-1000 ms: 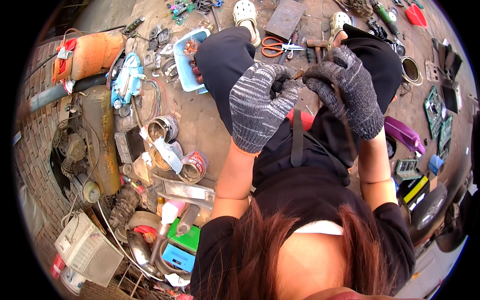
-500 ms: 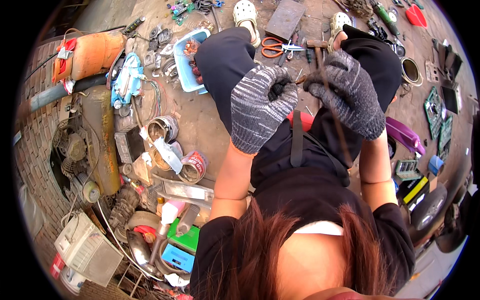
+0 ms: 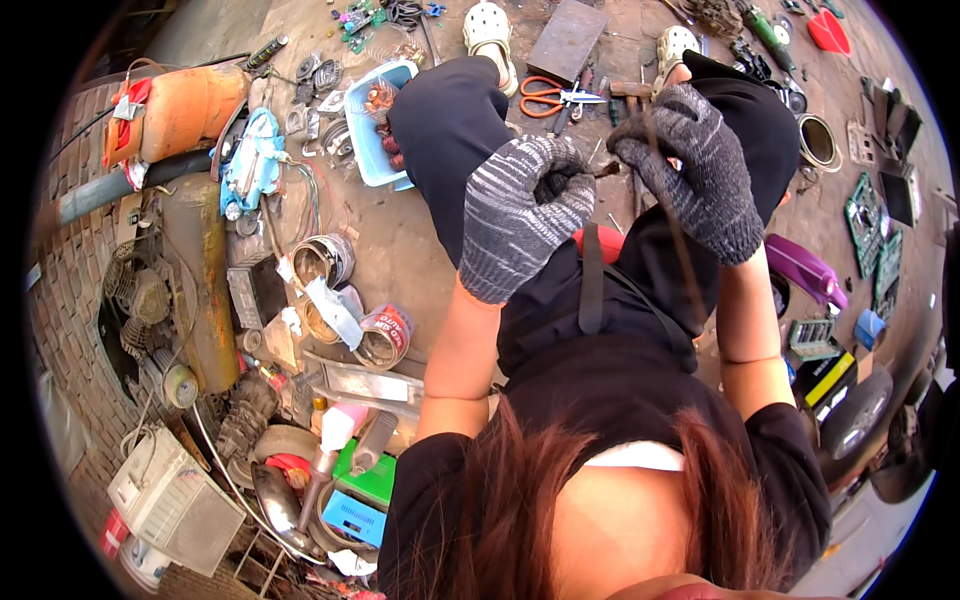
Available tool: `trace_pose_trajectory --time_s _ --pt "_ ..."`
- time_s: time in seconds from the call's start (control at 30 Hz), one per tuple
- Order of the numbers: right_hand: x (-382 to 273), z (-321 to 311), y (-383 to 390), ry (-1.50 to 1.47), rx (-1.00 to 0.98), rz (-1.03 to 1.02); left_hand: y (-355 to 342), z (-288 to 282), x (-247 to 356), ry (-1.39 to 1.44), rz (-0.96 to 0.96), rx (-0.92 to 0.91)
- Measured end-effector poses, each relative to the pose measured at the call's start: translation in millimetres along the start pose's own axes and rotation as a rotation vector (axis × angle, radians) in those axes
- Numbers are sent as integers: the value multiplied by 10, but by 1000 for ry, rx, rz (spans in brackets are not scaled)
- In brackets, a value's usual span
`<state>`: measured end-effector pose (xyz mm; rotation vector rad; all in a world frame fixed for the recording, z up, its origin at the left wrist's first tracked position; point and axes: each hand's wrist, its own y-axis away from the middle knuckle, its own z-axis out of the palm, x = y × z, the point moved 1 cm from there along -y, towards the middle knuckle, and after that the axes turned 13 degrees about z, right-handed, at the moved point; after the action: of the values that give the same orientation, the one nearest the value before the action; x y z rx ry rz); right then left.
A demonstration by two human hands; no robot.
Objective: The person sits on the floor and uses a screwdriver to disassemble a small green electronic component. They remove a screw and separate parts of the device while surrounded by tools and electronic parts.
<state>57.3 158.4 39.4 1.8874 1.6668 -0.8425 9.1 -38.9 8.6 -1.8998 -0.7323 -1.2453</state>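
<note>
A small dark piece (image 3: 603, 170), rusty brown at its tip, is held between the two gloved hands, above the lap of a person seated over a dirt floor (image 3: 420, 250). The left hand (image 3: 525, 215), in a grey striped glove, is closed into a fist around one end, knuckles turned up toward the camera. The right hand (image 3: 695, 165), in a darker grey glove, is curled around the other end, its fingers bent down over what it grips. The piece lies roughly crosswise between the hands, its long axis running left to right, and only a short part is seen in the gap; what it is cannot be told. Both hands are equally close to it, each being on it. A thin dark wire (image 3: 672, 225) is seen running down from the right hand over the dark clothing; whether it belongs to the piece cannot be told. Both forearms are raised from bent elbows, the hands held near each other but not touching. On the floor beyond the knees, orange-handled scissors (image 3: 555, 97) are laid, and a light blue tray (image 3: 378, 125) of small reddish parts is set to the left.
</note>
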Motion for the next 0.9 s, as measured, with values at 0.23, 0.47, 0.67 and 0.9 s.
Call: trace_pose_trajectory --time_s 0.23,0.47,0.67,0.9 --pt "-1 195 118 -109 -192 -92 -70 -51 32 354 -144 197" --pt "-80 -50 -16 -42 44 -42 -1 -14 -8 186 -41 49" --pt "-32 161 71 -120 -212 -103 -82 -25 18 450 -199 218" --pt "-4 19 4 -48 154 -20 14 15 -31 177 -40 32"
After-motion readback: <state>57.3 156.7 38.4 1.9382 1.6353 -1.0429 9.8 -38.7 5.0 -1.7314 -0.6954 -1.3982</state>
